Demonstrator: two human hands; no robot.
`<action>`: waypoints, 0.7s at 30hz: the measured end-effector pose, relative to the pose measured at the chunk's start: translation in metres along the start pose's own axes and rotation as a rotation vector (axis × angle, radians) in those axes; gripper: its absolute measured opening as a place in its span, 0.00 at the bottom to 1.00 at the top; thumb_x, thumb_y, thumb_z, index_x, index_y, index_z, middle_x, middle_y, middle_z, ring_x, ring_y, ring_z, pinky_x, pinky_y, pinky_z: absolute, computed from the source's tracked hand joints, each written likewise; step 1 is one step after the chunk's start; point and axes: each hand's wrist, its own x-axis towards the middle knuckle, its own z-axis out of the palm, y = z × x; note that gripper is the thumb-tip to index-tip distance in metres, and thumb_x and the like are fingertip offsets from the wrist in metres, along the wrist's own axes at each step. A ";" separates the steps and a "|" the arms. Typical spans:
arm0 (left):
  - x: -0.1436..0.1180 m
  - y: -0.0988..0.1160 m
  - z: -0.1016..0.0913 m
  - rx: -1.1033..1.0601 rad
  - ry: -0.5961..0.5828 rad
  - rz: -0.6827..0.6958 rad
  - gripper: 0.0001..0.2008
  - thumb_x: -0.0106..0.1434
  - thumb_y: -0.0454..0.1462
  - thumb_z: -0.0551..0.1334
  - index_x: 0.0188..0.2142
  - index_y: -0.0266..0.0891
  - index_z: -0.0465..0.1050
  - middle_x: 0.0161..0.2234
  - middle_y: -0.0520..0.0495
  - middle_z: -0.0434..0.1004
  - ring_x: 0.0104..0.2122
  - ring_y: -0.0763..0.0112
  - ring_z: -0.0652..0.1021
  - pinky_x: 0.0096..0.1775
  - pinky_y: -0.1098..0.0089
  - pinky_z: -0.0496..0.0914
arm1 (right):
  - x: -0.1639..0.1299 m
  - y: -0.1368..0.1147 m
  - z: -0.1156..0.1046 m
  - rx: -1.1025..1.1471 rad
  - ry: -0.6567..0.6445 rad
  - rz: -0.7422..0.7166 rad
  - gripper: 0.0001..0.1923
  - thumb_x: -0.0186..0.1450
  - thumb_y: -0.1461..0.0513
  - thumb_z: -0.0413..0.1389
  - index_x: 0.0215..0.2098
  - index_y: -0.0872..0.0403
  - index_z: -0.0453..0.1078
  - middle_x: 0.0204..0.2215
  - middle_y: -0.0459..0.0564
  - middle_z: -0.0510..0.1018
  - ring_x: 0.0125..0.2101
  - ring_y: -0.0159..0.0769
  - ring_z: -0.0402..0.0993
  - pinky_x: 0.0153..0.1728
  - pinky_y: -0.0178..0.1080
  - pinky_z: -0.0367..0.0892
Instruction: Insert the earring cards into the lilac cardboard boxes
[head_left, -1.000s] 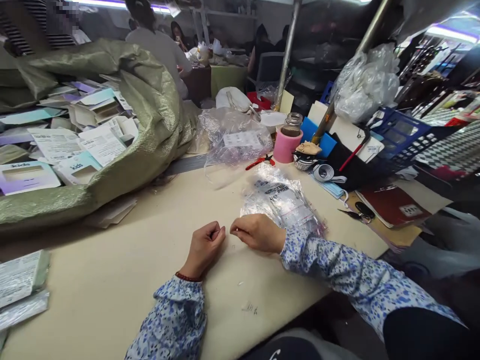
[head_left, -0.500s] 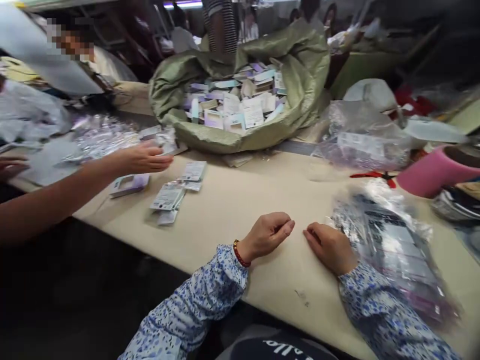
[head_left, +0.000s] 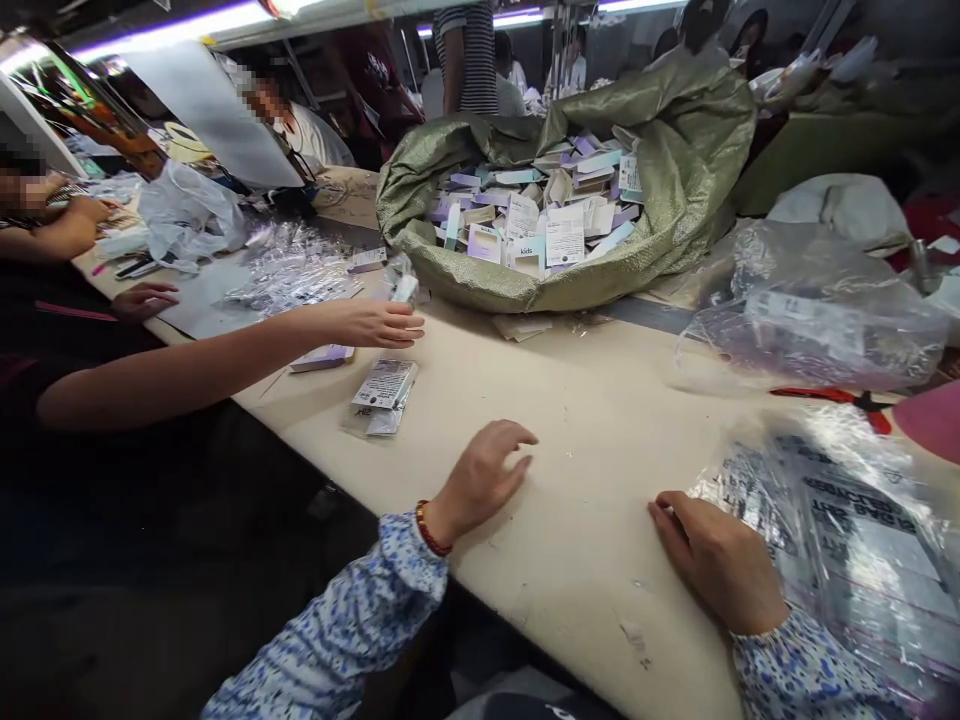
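Note:
My left hand [head_left: 484,480] is over the pale tabletop with its thumb and fingers apart, holding nothing. Ahead of it and to its left lie small clear packets with printed cards [head_left: 386,385]. My right hand [head_left: 716,555] rests low at the right, fingers curled and thumb tip near the index finger; nothing shows in its grasp. Close beside it is a stack of clear plastic bags with black print [head_left: 855,510]. Across the packets, from the left, reaches a co-worker's hand [head_left: 386,323]; whether it holds anything is unclear.
A large green woven sack [head_left: 480,290] full of small printed boxes [head_left: 566,235] stands at the back. Right of it are crumpled plastic bags [head_left: 810,300], red-handled scissors [head_left: 817,397] and a pink roll [head_left: 934,420]. Shiny packets [head_left: 292,265] heap up at the left, where co-workers sit.
My view has swung left. My left hand has opened and drawn away from my right. The co-worker's hand has reached further right, and the farther packet no longer shows in its place.

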 end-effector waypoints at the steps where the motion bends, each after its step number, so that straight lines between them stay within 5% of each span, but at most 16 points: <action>1: -0.006 -0.010 -0.013 0.088 0.066 -0.043 0.08 0.66 0.33 0.59 0.45 0.40 0.72 0.43 0.43 0.77 0.44 0.63 0.76 0.49 0.62 0.70 | 0.000 0.000 0.000 0.003 0.000 -0.004 0.16 0.75 0.56 0.48 0.33 0.53 0.71 0.21 0.46 0.74 0.21 0.36 0.74 0.26 0.39 0.60; 5: -0.037 -0.046 -0.057 0.473 0.385 -0.281 0.06 0.64 0.34 0.61 0.40 0.39 0.74 0.41 0.42 0.78 0.43 0.56 0.75 0.49 0.55 0.68 | -0.001 0.000 -0.001 0.031 0.022 -0.013 0.16 0.75 0.56 0.48 0.34 0.53 0.72 0.22 0.46 0.75 0.22 0.35 0.74 0.26 0.39 0.59; 8: -0.047 -0.050 -0.063 0.364 0.240 -0.325 0.05 0.66 0.36 0.59 0.37 0.39 0.74 0.32 0.47 0.76 0.30 0.64 0.73 0.37 0.62 0.70 | -0.002 0.000 0.000 0.049 0.046 -0.018 0.16 0.75 0.57 0.49 0.35 0.54 0.73 0.24 0.47 0.76 0.23 0.35 0.74 0.26 0.38 0.58; 10: -0.033 -0.043 -0.053 0.250 0.080 -0.221 0.05 0.67 0.36 0.60 0.39 0.40 0.75 0.34 0.48 0.77 0.33 0.65 0.75 0.39 0.63 0.70 | -0.002 -0.001 0.002 0.055 0.050 -0.020 0.15 0.74 0.57 0.49 0.35 0.55 0.73 0.25 0.48 0.77 0.23 0.35 0.74 0.26 0.38 0.58; 13: 0.018 -0.034 -0.029 0.111 0.088 -0.142 0.07 0.65 0.34 0.61 0.43 0.41 0.74 0.41 0.45 0.77 0.41 0.63 0.75 0.47 0.60 0.70 | -0.001 -0.001 0.003 0.080 0.040 -0.008 0.15 0.74 0.58 0.50 0.34 0.55 0.73 0.24 0.47 0.77 0.23 0.34 0.74 0.27 0.38 0.57; 17: 0.111 -0.052 -0.005 -0.276 0.439 -0.456 0.20 0.48 0.28 0.72 0.41 0.39 0.73 0.48 0.42 0.74 0.54 0.57 0.72 0.58 0.58 0.66 | -0.001 0.000 0.003 0.136 0.019 0.008 0.14 0.74 0.59 0.50 0.34 0.54 0.73 0.25 0.47 0.77 0.24 0.35 0.75 0.28 0.38 0.58; 21: 0.175 -0.085 0.002 -0.419 0.533 -0.681 0.17 0.58 0.38 0.71 0.44 0.36 0.71 0.43 0.41 0.75 0.48 0.61 0.76 0.50 0.61 0.73 | -0.001 0.000 0.001 0.180 0.013 0.012 0.15 0.74 0.60 0.49 0.33 0.54 0.72 0.24 0.46 0.76 0.25 0.35 0.75 0.29 0.38 0.58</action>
